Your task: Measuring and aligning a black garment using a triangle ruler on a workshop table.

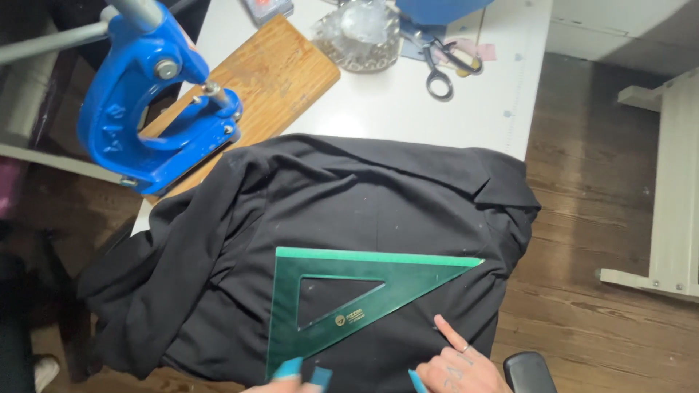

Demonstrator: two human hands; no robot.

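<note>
A white table (408, 109) stands on a brown wooden floor (582, 218). At the far right there is a white frame (673, 182) on the floor.

A black cloth (328, 211) lies over the near end of the table and hangs down at the left and right. On the cloth lies a green see-through triangle ruler (342, 302). It has a triangle hole in the middle and a small gold mark below the hole.

The left hand (291, 378) is at the near edge. Only its fingertips show, with blue nails, and they touch the near corner of the ruler. I cannot tell if it grips the ruler. The right hand (459, 367) is just to the right of the ruler. One finger points out and rests on the cloth. It holds nothing, and it wears a ring.

At the far left a big blue press tool (145, 102) sits on a wooden board (269, 73). Farther back there is a clear bag (360, 36) full of small shiny bits. To the right of it lie scissors (440, 65) with dark handles, next to small pink and tan paper bits (473, 52). A dark rounded thing (530, 371) sits at the near right
</note>
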